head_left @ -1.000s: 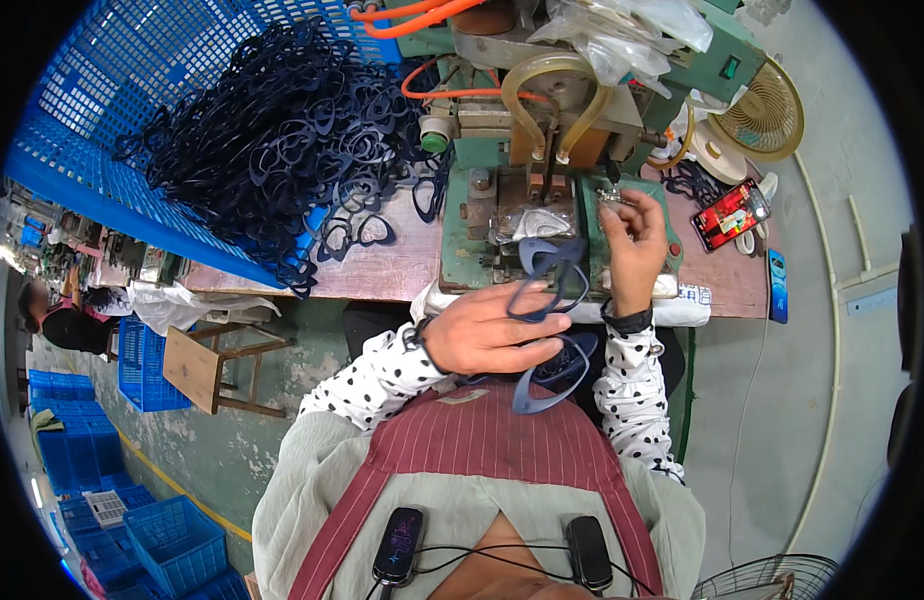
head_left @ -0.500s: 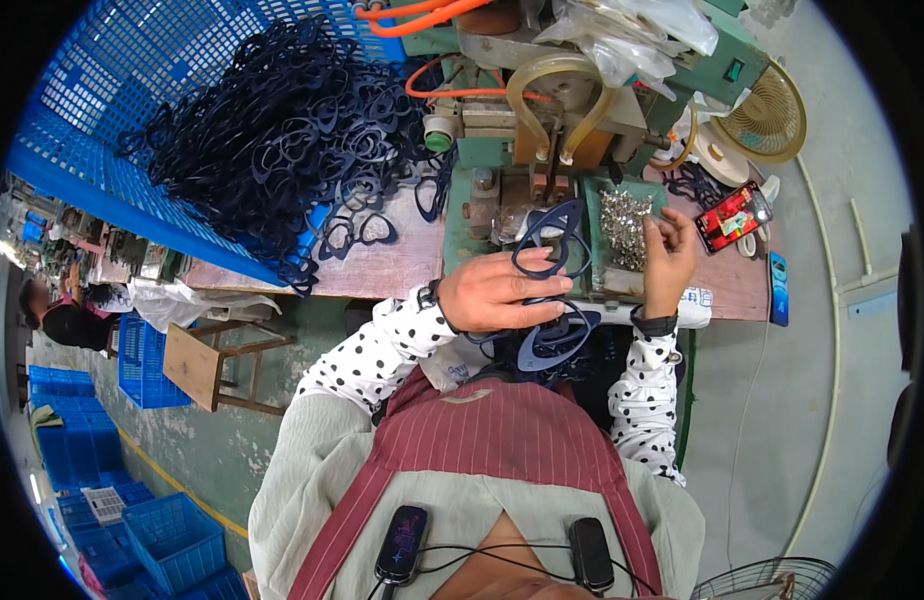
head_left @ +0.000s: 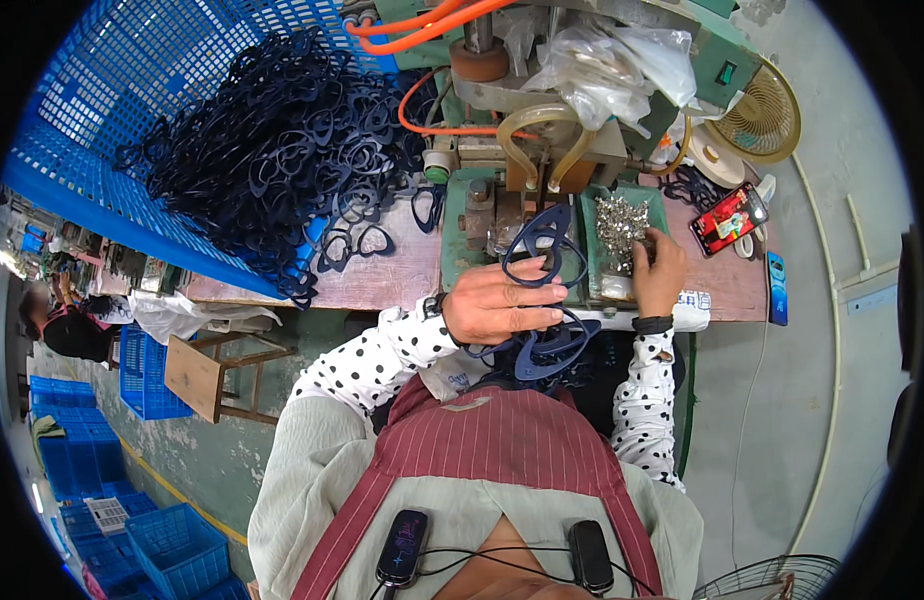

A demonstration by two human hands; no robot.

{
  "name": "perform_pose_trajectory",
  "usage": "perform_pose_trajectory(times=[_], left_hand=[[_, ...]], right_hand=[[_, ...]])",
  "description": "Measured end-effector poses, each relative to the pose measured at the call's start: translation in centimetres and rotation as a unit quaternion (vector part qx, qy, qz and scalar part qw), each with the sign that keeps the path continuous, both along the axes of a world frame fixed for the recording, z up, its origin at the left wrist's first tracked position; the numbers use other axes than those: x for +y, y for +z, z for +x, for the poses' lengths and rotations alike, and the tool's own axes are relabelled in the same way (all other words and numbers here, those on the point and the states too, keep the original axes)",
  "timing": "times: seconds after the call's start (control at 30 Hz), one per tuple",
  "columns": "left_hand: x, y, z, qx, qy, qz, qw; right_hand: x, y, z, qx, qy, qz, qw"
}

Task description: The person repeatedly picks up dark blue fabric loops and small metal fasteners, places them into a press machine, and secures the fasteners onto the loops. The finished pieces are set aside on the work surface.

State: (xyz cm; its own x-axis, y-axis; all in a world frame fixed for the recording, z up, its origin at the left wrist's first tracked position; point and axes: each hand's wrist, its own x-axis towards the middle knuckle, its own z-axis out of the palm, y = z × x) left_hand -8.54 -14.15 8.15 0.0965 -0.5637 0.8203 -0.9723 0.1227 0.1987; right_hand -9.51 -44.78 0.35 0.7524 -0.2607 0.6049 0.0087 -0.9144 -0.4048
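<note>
My left hand (head_left: 500, 303) grips a dark blue spectacle frame (head_left: 543, 243) and holds it up against the green press machine (head_left: 502, 190). More dark blue frames (head_left: 547, 350) hang below that hand, near my lap. My right hand (head_left: 658, 274) reaches into a tray of small shiny metal parts (head_left: 620, 220) on the machine's right side; its fingers are curled over the parts and I cannot tell what they pinch.
A big heap of dark blue frames (head_left: 272, 160) fills a blue plastic basket (head_left: 102, 130) at the left of the wooden bench (head_left: 402, 275). A phone (head_left: 727, 218) and a fan (head_left: 767, 112) sit right. Orange hoses (head_left: 422, 25) run above the machine. A wooden stool (head_left: 217, 365) stands left.
My left hand has lifted the blue frame from my lap up to the machine. My right hand has dropped from the machine front onto the tray of metal parts.
</note>
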Motion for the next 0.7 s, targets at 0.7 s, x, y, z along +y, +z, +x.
perform_pose_trajectory(times=[0.7], left_hand=[[-1.2, -0.1, -5.9, 0.682, 0.046, -0.280, 0.674]], right_hand=[[0.6, -0.8, 0.4, -0.096, -0.015, 0.057, 0.994]])
